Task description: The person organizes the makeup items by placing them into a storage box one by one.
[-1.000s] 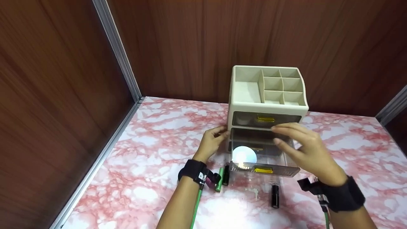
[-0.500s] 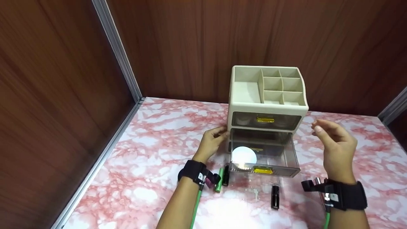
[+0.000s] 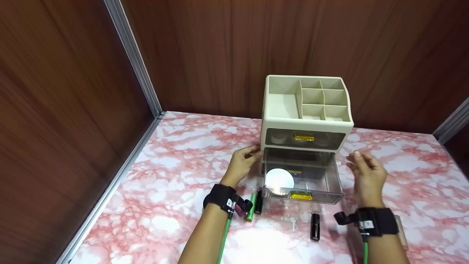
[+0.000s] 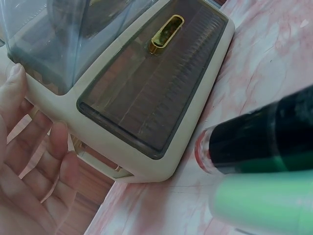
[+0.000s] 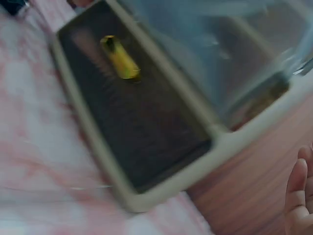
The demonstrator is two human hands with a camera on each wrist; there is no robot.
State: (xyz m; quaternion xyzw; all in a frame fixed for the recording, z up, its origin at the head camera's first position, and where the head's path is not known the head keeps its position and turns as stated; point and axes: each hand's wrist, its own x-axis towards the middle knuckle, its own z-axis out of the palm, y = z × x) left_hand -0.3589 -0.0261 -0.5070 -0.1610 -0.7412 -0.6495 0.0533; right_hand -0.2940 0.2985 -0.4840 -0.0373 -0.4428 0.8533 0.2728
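A cream desktop organizer (image 3: 307, 124) stands near the back wall, its clear middle drawer (image 3: 324, 197) pulled out toward me. A round white disc (image 3: 279, 178) lies at the drawer's left. My left hand (image 3: 242, 164) rests against the organizer's left side. In the left wrist view its thumb (image 4: 16, 78) touches the front edge, and the other fingers lie loosely bent along the side. My right hand (image 3: 368, 178) hovers right of the drawer, fingers loosely bent, holding nothing. Only its fingers (image 5: 297, 188) show at the edge of the blurred right wrist view.
Beside my left wrist lie a green tube (image 3: 251, 208) and a black tube (image 3: 259, 201). Another black tube (image 3: 315, 226) lies in front of the drawer. Partly behind my right wrist is a pale pinkish tube (image 3: 401, 233). Wood-patterned walls (image 3: 205, 55) enclose the marbled tabletop (image 3: 157, 176).
My right hand has moved from above the open drawer out to the right, then lower and slightly back toward the organizer. The left hand and the drawer have stayed put.
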